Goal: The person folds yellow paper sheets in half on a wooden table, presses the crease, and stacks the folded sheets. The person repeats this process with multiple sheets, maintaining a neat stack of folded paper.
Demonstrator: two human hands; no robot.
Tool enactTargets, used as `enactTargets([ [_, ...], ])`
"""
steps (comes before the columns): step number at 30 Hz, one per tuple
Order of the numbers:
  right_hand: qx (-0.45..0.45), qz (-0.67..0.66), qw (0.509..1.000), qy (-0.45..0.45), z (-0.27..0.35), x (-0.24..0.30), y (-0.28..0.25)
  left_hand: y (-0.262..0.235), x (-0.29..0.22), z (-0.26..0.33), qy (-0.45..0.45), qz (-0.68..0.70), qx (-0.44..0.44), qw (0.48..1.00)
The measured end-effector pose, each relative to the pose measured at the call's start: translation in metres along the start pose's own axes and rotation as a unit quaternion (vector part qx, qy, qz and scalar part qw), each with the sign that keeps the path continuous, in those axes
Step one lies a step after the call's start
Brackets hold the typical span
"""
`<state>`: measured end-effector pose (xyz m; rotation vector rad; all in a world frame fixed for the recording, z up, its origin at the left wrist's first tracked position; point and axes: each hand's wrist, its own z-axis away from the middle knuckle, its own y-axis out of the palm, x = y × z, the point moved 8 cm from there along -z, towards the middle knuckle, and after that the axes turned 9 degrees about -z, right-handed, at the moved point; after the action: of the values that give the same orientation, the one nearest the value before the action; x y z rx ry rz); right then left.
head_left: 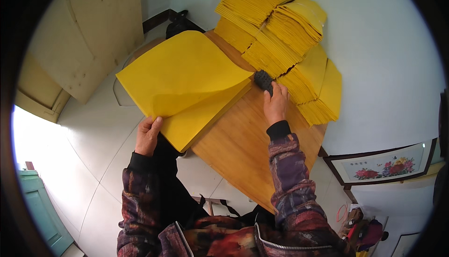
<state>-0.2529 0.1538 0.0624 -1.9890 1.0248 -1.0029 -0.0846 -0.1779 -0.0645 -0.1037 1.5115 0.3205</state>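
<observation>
Sheet (182,65), pinched by left fingers (158,122), is partly raised, the stack (211,124) beyond them unfolded; right fingers (276,90) grip a dark block (263,80), already-folded bundles (276,49) beyond.

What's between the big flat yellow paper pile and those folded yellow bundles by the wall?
The head view shows a strip of wooden table and the dark block in the right hand.

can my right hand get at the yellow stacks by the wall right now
Probably yes: the right hand is close beside the yellow stacks, with nothing visible between, but it may first need to release the dark block it holds.
</observation>
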Motion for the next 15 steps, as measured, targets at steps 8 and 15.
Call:
enactTargets([
  [8, 0.142, 0.167, 0.973, 0.078, -0.005, -0.047, 0.038, 0.000, 0.000, -0.002, 0.001, -0.032, -0.010, 0.999],
  [15, 0.078, -0.100, 0.978, -0.163, 0.022, 0.070, 0.000, 0.006, -0.003, -0.001, 0.004, -0.001, -0.007, 1.000],
])
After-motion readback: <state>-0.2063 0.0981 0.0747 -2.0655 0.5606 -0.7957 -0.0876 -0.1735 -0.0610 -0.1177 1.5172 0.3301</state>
